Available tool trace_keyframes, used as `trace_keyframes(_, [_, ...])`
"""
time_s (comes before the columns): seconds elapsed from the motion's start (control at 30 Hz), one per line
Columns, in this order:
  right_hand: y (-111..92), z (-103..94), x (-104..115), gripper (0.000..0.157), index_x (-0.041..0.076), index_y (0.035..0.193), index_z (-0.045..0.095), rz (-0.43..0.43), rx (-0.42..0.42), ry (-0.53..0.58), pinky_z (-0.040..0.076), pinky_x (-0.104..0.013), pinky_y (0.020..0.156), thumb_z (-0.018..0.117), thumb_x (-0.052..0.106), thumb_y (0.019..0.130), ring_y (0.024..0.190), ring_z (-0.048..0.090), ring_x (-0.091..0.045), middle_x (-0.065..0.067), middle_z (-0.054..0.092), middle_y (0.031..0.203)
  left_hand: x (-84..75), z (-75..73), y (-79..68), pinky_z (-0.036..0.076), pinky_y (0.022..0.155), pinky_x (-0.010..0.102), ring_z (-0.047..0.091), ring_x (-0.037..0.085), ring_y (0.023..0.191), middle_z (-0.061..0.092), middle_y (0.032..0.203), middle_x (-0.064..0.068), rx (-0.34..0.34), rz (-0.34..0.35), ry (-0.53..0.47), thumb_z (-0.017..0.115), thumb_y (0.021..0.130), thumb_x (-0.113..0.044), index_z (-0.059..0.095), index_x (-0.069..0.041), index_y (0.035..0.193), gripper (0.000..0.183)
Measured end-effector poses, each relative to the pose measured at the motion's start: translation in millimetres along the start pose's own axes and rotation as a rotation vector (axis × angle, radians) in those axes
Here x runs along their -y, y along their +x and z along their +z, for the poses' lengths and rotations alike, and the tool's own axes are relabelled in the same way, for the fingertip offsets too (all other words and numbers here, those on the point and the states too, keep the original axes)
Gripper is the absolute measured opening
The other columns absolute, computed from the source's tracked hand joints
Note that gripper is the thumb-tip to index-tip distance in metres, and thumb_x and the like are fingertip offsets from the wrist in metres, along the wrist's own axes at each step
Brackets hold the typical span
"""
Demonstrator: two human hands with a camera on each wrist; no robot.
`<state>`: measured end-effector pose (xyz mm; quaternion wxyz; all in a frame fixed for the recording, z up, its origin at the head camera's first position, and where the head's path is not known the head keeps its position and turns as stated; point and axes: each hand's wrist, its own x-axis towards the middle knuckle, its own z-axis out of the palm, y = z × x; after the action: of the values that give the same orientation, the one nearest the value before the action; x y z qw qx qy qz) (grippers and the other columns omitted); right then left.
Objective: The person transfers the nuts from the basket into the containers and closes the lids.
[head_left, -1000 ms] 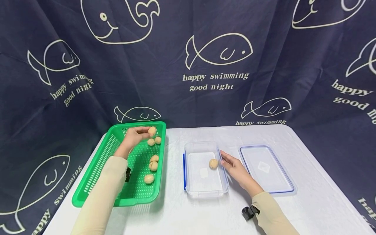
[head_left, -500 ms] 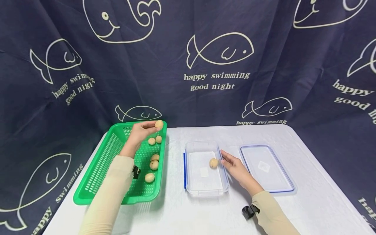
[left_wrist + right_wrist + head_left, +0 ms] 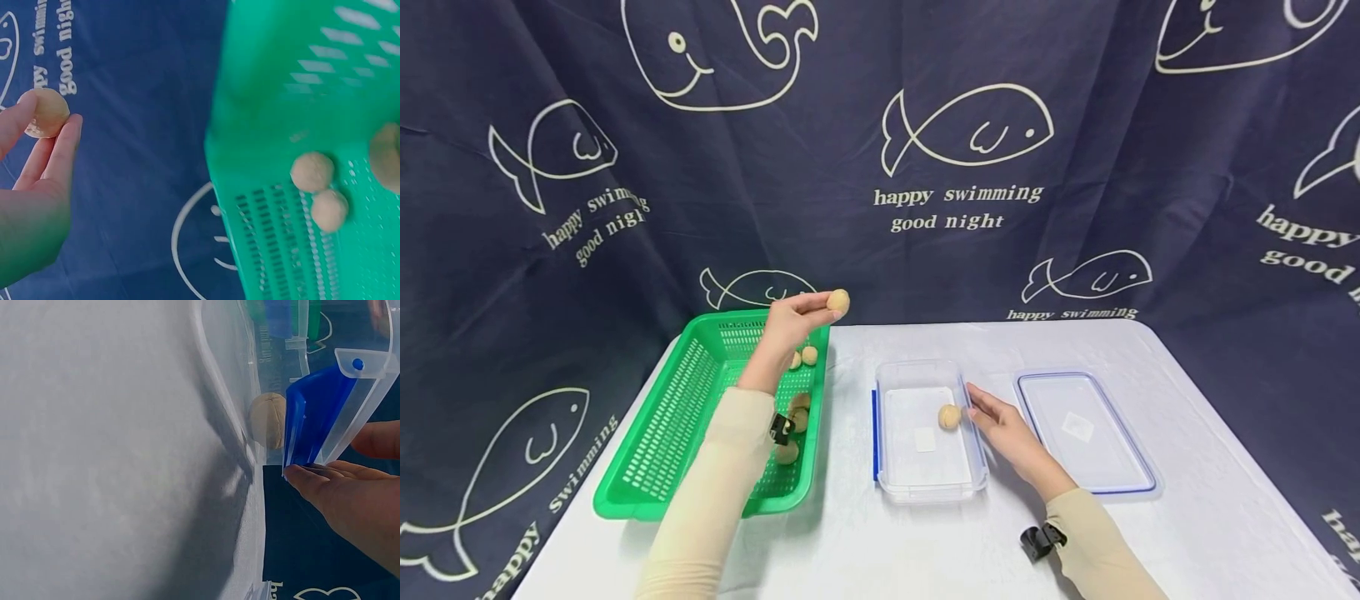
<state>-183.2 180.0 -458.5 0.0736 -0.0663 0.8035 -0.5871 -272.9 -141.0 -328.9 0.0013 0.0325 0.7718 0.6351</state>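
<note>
My left hand [image 3: 793,323] pinches a walnut [image 3: 838,302] between thumb and fingertips, above the far right corner of the green basket [image 3: 617,500]. In the left wrist view the same walnut [image 3: 49,114] shows at the fingertips. Several more walnuts lie in the basket, some partly hidden by my left wrist. A clear plastic container [image 3: 898,485] stands to the right with one walnut [image 3: 949,417] inside. My right hand [image 3: 1011,429] holds the container's right side; in the right wrist view its fingers touch the blue latch [image 3: 319,409].
A clear lid with a blue seal [image 3: 1086,467] lies flat on the white-covered table [image 3: 910,558], right of the container. A dark blue cloth with fish prints [image 3: 820,167] hangs behind the table. Black camera mounts sit on both wrists.
My left hand has risen and moved right with its walnut, from inside the basket to beyond its far right corner. My right hand has stayed at the container.
</note>
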Motion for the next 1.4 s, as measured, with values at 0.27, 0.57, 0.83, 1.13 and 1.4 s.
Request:
trace_keyframes(0.27, [-0.7,-0.5,-2.4,0.052,-0.004,0.149,0.026,0.001,-0.003,0.007,0.019,-0.045,0.115,0.044,0.013,0.103,0.141,0.023,-0.036,-0.023,0.027,0.152,-13.2,31.2,5.4,0.049,0.095,0.033,0.065,0.023,0.106,0.068,0.116,0.013,0.012,0.023,-0.034,0.077,0.082,-0.009,0.068,-0.005,0.12,0.04])
trace_keyframes(0.57, [-0.8,-0.9,-4.0,0.051,-0.005,0.148,0.028,-0.011,-0.004,0.008,0.02,-0.045,0.115,0.045,0.012,0.102,0.141,0.024,-0.036,-0.023,0.028,0.151,-15.7,68.3,8.2,0.051,0.093,0.033,0.067,0.022,0.099,0.07,0.109,0.013,0.05,0.046,-0.061,0.077,0.08,-0.005,0.07,-0.002,0.113,0.034])
trace_keyframes(0.83, [1.9,-1.1,-4.8,0.051,-0.006,0.147,0.028,-0.02,-0.009,0.01,0.02,-0.044,0.115,0.045,0.01,0.102,0.14,0.026,-0.036,-0.024,0.029,0.151,-10.6,94.6,7.0,0.05,0.094,0.034,0.065,0.021,0.101,0.071,0.106,0.01,0.063,-0.03,-0.021,0.078,0.079,-0.007,0.072,-0.004,0.11,0.032])
trace_keyframes(1.13, [1.9,-0.9,-3.9,0.051,-0.006,0.148,0.027,-0.02,-0.002,0.019,0.02,-0.045,0.115,0.044,0.01,0.102,0.141,0.025,-0.037,-0.024,0.027,0.152,2.2,121.8,3.2,0.053,0.087,0.03,0.067,0.022,0.097,0.072,0.1,0.012,0.073,-0.075,0.01,0.079,0.077,-0.002,0.073,-0.001,0.106,0.03])
trace_keyframes(1.4, [2.7,-1.8,-4.6,0.051,-0.006,0.147,0.028,-0.015,-0.007,0.012,0.02,-0.045,0.115,0.044,0.011,0.102,0.14,0.025,-0.036,-0.024,0.028,0.151,20.9,143.4,-1.6,0.054,0.079,0.027,0.067,0.02,0.091,0.072,0.096,0.011,0.068,-0.096,0.099,0.08,0.076,-0.002,0.073,-0.001,0.103,0.028])
